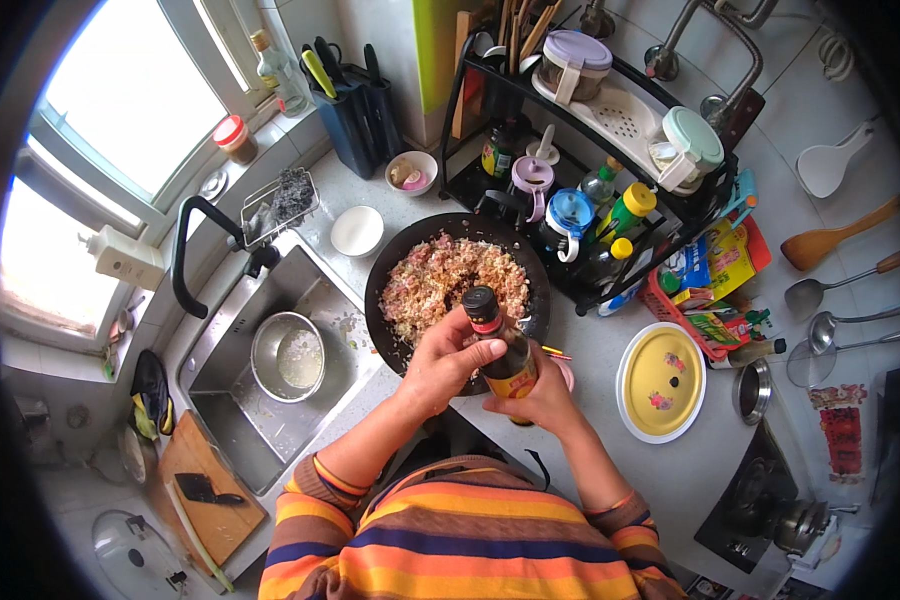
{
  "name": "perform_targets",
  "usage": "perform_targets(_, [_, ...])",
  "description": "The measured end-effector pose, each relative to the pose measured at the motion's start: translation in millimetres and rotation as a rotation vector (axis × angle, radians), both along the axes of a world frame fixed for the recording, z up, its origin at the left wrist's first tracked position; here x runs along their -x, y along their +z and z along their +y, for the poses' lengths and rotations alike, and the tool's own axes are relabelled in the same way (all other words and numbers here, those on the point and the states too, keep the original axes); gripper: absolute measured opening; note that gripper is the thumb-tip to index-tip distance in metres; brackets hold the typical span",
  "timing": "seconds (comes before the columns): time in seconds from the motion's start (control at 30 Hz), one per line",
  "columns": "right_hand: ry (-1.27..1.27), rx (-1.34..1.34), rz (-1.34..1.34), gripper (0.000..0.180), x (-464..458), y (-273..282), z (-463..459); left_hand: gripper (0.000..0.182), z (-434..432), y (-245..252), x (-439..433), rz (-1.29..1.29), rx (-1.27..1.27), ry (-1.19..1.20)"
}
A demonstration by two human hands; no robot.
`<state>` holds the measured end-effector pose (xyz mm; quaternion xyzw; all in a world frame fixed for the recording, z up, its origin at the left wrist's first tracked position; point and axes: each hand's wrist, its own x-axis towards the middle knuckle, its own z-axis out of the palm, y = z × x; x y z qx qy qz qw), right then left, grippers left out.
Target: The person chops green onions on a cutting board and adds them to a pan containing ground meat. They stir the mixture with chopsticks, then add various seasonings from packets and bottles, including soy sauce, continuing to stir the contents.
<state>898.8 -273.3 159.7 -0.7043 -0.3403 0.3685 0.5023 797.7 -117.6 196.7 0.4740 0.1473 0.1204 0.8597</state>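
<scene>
Both hands are on a dark glass sauce bottle (511, 361) with a black cap and a red and yellow label. My left hand (450, 356) is at its neck, fingers around the part just below the cap. Lower down, my right hand (544, 394) grips the labelled body. The cap is on the bottle. Behind it, a wide black pan (371, 281) on the counter holds a heap of minced meat mixture (450, 277), with a darker patch near the middle. The bottle and my left hand hide the pan's near part.
At left, a steel sink (232, 409) holds a metal bowl (261, 375). A white bowl (357, 231) and a knife block (352, 124) stand beyond. A black rack (555, 105) with jars and bottles borders the pan at right, near a yellow lid (660, 375).
</scene>
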Motion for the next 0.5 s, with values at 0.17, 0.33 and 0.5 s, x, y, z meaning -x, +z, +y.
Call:
perform_targets(0.17, [-0.091,-0.184,-0.366,0.108,-17.6,4.3,16.4,0.038,31.8,22.6,-16.0,-0.12,-0.206,0.128])
perform_targets(0.33, [-0.566,-0.038,-0.209,0.067,-44.7,-7.2,-38.0,0.036,109.0,39.0,-66.2,-0.177,-0.482,0.29])
perform_targets(0.5, [-0.576,0.297,-0.319,0.062,-50.9,-51.2,-77.3,0.035,167.9,20.4,-133.8,-0.27,-0.595,0.353])
